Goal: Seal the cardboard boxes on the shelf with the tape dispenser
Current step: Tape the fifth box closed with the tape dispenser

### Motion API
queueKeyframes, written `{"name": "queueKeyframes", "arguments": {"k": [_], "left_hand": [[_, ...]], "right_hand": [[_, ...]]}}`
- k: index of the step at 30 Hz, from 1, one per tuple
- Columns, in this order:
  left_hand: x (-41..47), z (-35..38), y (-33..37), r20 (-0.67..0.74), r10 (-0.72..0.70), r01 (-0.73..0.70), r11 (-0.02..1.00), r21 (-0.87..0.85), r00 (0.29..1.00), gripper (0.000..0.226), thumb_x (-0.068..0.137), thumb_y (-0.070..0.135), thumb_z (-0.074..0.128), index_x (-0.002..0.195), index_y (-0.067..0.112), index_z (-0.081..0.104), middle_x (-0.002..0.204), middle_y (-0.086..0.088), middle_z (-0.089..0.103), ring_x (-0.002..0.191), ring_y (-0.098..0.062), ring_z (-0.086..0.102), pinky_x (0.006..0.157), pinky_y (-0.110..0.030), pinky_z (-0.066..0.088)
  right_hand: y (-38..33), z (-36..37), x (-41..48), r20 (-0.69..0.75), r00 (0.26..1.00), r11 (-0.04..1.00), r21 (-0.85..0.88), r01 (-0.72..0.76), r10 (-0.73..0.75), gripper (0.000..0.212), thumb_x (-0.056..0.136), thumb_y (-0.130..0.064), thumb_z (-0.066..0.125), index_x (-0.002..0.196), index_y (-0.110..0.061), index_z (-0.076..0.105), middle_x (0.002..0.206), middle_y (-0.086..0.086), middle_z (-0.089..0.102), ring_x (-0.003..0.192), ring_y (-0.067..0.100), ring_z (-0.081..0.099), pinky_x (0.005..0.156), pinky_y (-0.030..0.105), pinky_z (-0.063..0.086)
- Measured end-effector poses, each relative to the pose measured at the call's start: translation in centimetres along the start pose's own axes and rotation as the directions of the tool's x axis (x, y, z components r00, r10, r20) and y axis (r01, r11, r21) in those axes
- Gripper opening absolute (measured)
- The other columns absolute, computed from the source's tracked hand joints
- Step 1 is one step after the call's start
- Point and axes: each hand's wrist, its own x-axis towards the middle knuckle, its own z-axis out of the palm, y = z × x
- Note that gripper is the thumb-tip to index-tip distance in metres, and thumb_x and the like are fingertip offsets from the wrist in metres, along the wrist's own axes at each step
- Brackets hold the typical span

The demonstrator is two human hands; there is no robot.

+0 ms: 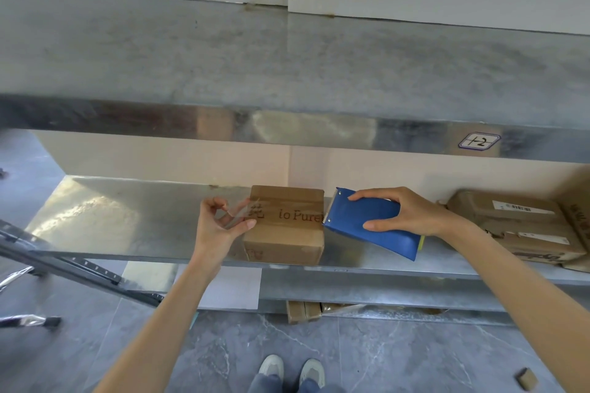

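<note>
Blue dispenser (373, 223) x1 R hand (405, 212), tape (238, 214) L hand (217, 223)

A small brown cardboard box (284, 226) is set at the front edge of the grey metal shelf (127, 220), near its middle. Larger brown cardboard parcels (517, 226) with white labels are stacked at its right end.

Matt cardboard box (284, 223), shiny metal shelf (127, 220)
</note>
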Motion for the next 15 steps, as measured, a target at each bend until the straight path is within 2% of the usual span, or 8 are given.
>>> {"name": "queueKeyframes", "arguments": {"k": [4, 7, 11, 13, 15], "left_hand": [[0.1, 0.0, -0.1, 0.019, -0.014, 0.014, 1.0, -0.007, 1.0, 0.052, 0.078, -0.018, 0.07, 0.104, 0.012, 0.037, 0.09, 0.019, 0.074, 0.108, -0.006, 0.068, 0.077, -0.017, 0.055], [0.2, 0.1, -0.1, 0.023, -0.025, 0.025, 1.0, -0.008, 0.999, 0.051, 0.078, -0.019, 0.069, 0.101, 0.014, 0.038, 0.086, 0.022, 0.073, 0.105, -0.005, 0.069, 0.076, -0.016, 0.055], [0.8, -0.6, 0.1, 0.033, -0.071, 0.073, 0.995, -0.063, 0.997, 0.045, 0.078, -0.018, 0.069, 0.096, 0.012, 0.042, 0.094, 0.0, 0.075, 0.106, -0.014, 0.07, 0.078, -0.018, 0.056], [1.3, -1.0, 0.4, 0.079, -0.138, 0.151, 0.972, -0.183, 0.987, 0.03, 0.085, -0.01, 0.065, 0.093, 0.011, 0.045, 0.099, -0.014, 0.072, 0.107, -0.023, 0.07, 0.082, -0.022, 0.057], [1.7, -1.3, 0.4, 0.079, -0.219, 0.232, 0.944, -0.236, 0.972, 0.011, 0.095, 0.002, 0.059, 0.092, 0.008, 0.05, 0.092, -0.016, 0.073, 0.098, -0.023, 0.073, 0.078, -0.022, 0.058]], "right_hand": [[0.4, -0.1, 0.3, 0.016, 1.0, 1.0, 0.018, -0.009, 0.009, 0.046, 0.081, -0.028, 0.081, 0.122, -0.042, 0.066, 0.124, -0.025, 0.063, 0.111, -0.003, 0.06, 0.091, 0.017, 0.05], [0.7, -0.1, 0.5, 0.027, 1.0, 0.999, 0.032, -0.013, 0.013, 0.046, 0.081, -0.026, 0.081, 0.123, -0.041, 0.066, 0.121, -0.026, 0.064, 0.107, -0.003, 0.062, 0.084, 0.014, 0.048], [0.9, -0.1, 0.6, 0.038, 0.999, 0.999, 0.045, -0.018, 0.016, 0.047, 0.082, -0.026, 0.08, 0.124, -0.039, 0.065, 0.123, -0.022, 0.064, 0.105, -0.003, 0.063, 0.082, 0.013, 0.048], [0.9, -0.2, 0.7, 0.045, 0.999, 0.999, 0.046, -0.017, 0.015, 0.047, 0.081, -0.029, 0.08, 0.124, -0.041, 0.065, 0.122, -0.024, 0.064, 0.106, -0.002, 0.063, 0.083, 0.014, 0.048], [0.8, -0.3, 0.7, 0.053, 0.999, 0.999, 0.042, -0.013, 0.011, 0.047, 0.08, -0.031, 0.08, 0.123, -0.043, 0.065, 0.121, -0.028, 0.063, 0.108, -0.002, 0.062, 0.084, 0.015, 0.049]]}}
